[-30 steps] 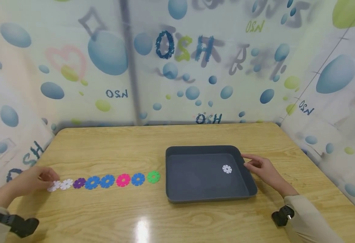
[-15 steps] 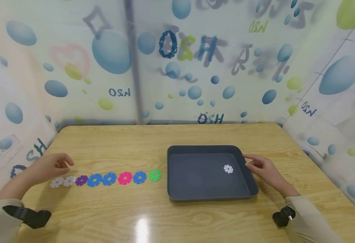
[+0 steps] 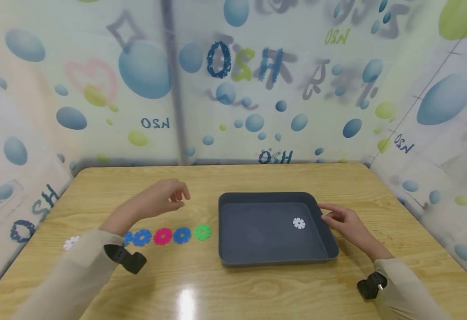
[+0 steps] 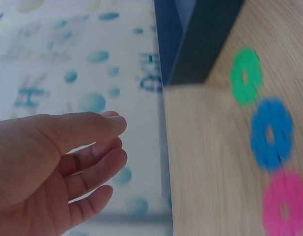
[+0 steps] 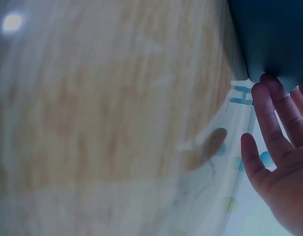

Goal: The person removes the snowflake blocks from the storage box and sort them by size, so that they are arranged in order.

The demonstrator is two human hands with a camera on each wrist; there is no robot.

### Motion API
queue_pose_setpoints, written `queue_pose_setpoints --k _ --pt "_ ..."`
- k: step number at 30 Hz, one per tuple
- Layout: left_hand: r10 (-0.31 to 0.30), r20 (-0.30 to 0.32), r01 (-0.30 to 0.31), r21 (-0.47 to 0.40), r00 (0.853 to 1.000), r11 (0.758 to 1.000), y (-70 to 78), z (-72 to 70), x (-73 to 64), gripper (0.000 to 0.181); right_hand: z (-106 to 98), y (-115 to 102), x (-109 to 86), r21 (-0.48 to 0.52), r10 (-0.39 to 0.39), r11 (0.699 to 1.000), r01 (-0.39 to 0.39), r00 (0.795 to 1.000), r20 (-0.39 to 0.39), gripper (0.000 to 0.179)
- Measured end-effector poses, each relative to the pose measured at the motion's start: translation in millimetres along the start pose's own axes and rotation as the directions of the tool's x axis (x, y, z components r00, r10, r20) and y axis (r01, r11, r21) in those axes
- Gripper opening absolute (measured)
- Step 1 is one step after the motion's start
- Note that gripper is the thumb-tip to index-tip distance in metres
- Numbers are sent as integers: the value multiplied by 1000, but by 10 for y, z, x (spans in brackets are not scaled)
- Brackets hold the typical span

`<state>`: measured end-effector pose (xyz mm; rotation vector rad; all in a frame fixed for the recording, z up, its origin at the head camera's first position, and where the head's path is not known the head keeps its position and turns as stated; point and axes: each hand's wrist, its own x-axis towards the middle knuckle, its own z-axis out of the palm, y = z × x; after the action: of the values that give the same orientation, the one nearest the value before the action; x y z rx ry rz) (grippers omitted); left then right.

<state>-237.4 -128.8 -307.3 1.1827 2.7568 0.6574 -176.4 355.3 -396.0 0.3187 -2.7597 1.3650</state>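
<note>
My left hand (image 3: 159,198), fingers loosely curled, is raised over the table behind the row of notched plastic discs. Nothing shows between its thumb and fingers in the left wrist view. The row includes a green disc (image 3: 203,232), a blue disc (image 3: 182,235), a pink disc (image 3: 163,236), another blue disc (image 3: 142,238) and a white disc (image 3: 71,242); my left forearm hides part of it. A dark grey tray (image 3: 257,238) holds one white disc (image 3: 299,223). My right hand (image 3: 347,226) touches the tray's right side with fairly straight fingers (image 5: 266,110).
The wooden table (image 3: 185,289) reaches back to a patterned curtain (image 3: 233,111), and similar curtain stands at both sides. Table surface lies bare in front of the tray. Black wrist cameras are strapped to both sleeves.
My left hand has lifted from the white discs at the row's left end and moved right towards the tray. The right hand stays at the tray's side.
</note>
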Motion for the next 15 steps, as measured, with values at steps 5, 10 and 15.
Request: queue_pose_setpoints --k 5,10,15 --pt "48 81 -44 -50 996 998 282 234 498 11 5 16 -1 4 -14 1000 14 1000 -6 41" --pt "68 206 -53 -76 976 996 542 543 971 13 -8 26 15 -18 20 1000 -20 1000 9 44" --pt "93 293 -72 -81 952 994 782 864 1343 13 -10 28 21 -15 29 999 -28 999 14 43"
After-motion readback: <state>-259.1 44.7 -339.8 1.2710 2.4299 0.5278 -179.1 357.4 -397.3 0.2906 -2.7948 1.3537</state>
